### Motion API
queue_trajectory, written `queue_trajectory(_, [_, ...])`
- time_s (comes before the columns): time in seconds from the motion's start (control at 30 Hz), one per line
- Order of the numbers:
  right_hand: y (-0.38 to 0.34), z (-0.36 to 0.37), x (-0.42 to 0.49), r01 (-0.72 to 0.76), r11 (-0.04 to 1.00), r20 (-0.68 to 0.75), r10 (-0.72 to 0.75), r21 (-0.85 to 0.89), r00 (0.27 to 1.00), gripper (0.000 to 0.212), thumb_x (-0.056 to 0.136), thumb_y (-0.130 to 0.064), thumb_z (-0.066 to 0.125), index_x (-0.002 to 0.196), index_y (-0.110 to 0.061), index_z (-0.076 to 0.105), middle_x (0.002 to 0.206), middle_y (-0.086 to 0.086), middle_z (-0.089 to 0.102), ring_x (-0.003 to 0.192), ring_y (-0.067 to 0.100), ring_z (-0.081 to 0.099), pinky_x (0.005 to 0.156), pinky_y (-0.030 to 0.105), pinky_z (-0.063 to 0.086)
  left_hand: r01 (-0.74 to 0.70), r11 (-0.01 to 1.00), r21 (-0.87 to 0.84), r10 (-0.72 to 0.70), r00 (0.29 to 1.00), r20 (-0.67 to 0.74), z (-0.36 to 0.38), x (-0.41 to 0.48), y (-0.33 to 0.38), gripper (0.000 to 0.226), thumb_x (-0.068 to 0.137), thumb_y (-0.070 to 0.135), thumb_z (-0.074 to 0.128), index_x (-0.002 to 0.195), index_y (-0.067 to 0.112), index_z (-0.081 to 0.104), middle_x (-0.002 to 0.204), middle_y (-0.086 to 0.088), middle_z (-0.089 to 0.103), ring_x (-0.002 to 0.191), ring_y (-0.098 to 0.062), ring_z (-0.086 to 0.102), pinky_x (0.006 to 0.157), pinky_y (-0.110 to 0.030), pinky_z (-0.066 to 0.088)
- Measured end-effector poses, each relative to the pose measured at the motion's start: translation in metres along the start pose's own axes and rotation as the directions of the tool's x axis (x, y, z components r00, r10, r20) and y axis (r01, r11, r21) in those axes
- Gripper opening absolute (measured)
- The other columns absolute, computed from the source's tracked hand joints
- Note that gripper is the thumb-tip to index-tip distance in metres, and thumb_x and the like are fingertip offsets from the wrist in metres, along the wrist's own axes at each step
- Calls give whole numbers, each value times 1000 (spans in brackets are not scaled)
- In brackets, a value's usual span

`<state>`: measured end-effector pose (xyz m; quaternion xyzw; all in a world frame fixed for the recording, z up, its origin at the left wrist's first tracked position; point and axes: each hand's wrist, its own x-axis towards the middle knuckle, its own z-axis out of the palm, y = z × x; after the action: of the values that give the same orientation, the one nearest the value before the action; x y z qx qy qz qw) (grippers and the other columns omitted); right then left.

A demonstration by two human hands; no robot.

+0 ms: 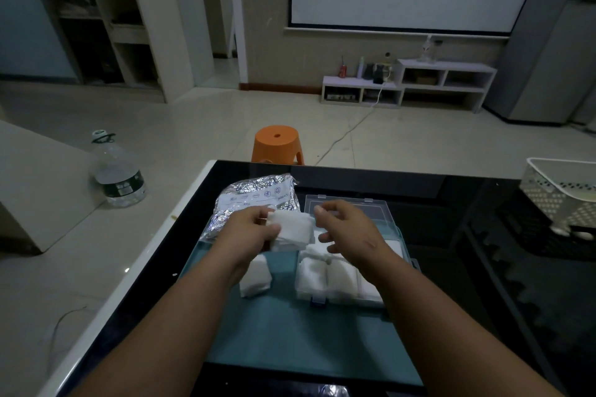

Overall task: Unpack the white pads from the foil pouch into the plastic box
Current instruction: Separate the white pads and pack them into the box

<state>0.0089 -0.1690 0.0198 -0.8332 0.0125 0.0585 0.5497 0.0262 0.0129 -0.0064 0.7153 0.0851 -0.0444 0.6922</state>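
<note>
We see a white pad (292, 230) held up above the teal mat (290, 332), between the foil pouch (254, 200) and the plastic box (322, 298). The left hand (248, 229) pinches it, thumb on the near face and fingers (263, 214) curled round the far edge. The right hand (348, 229) hovers just beside the pad, over the open box, its fingers loosely curled and parted, gripping nothing. More pads (314, 277) lie packed in the box's compartments, and one loose pad (254, 279) rests on the mat under the left wrist. The crumpled pouch lies at the mat's far left corner. The mat sits on a black bench (483, 300), with a white basket (561, 190) at its far right. On the floor we see an orange stool (277, 143) and a water bottle (117, 176).
</note>
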Motion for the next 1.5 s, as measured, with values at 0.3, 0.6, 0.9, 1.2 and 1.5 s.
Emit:
queue_trajectory(0.3, [-8, 1, 1, -232, 872, 101, 210, 431, 973, 26, 89, 1, 59, 111, -9, 54, 109, 23, 61, 81, 26, 61, 66, 30, 53, 61, 929, -365, -46, 998, 50, 18, -2, 4, 29, 90, 20, 63, 115, 5, 59, 101, -19, 67, 82, -27, 65, 68, -40, 55])
queue_trajectory(0.6, [-16, 13, -9, -302, 638, 187, 243, 709, 952, 19, 89, 7, 59, 99, -6, 49, 85, 20, 63, 62, 20, 62, 58, 29, 55, 94, 738, -668, -42, 995, 92, 40, -14, -2, 79, 73, 47, 64, 135, 1, 47, 124, -23, 60, 87, -24, 65, 71, -30, 56])
queue_trajectory(0.9, [-11, 16, -8, 42, 998, -89, -39, 38, 995, 25, 83, -27, 73, 79, -12, 54, 69, 4, 58, 58, 12, 51, 53, 28, 45, 114, 633, -766, -42, 993, 114, 26, -7, 3, 30, 92, 6, 54, 119, 18, 52, 85, -15, 67, 75, -26, 68, 74, -41, 54])
queue_trajectory(1.2, [-11, 6, -9, 273, 933, 127, -249, -234, 960, 45, 64, -27, 85, 95, -32, 54, 102, -16, 59, 88, 3, 55, 71, 19, 47, 347, 657, -669, -189, 935, 299, 29, -10, 4, 52, 80, 50, 65, 116, 15, 50, 95, -20, 67, 87, -32, 65, 75, -41, 55])
queue_trajectory(1.5, [-6, 12, -5, 290, 841, 242, -197, -456, 950, 61, 55, -46, 85, 98, -45, 41, 113, -7, 56, 106, 24, 55, 87, 46, 53, 476, 728, -494, -267, 860, 435, 37, -11, -1, 86, 83, 79, 25, 117, 9, 61, 94, -15, 71, 82, -29, 71, 70, -38, 57])
